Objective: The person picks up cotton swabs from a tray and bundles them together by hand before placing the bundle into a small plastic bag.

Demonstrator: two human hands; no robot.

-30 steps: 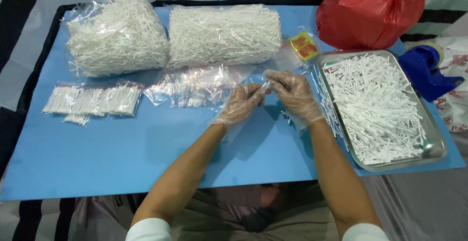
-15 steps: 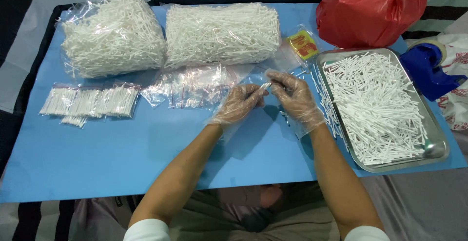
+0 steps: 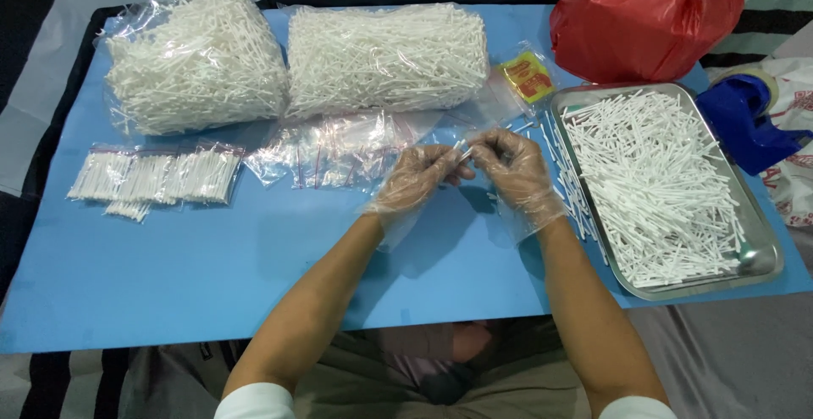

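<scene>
Left hand (image 3: pixel 419 177): gloved in thin clear plastic, fingers pinched narrow on a few thin white plastic sticks (image 3: pixel 463 151), above the blue sheet-covered counter (image 3: pixel 169 275).
Right hand (image 3: pixel 517 169): gloved likewise, fingertips closed on the same sticks, touching the left.
Step in hand: likely gathering and evening a small bundle between both hands.
Next move calls for: probably a steady pinch, ends kept level, one small clear zip bag (image 3: pixel 339 152) within reach.
Look of the sticks: slender, straight, white, mostly hidden by fingers; count unclear.
Supply: shallow metal tray (image 3: pixel 766 262) of loose sticks, just right of the hands.
Filled packets (image 3: pixel 157 175): far left, well apart.
</scene>
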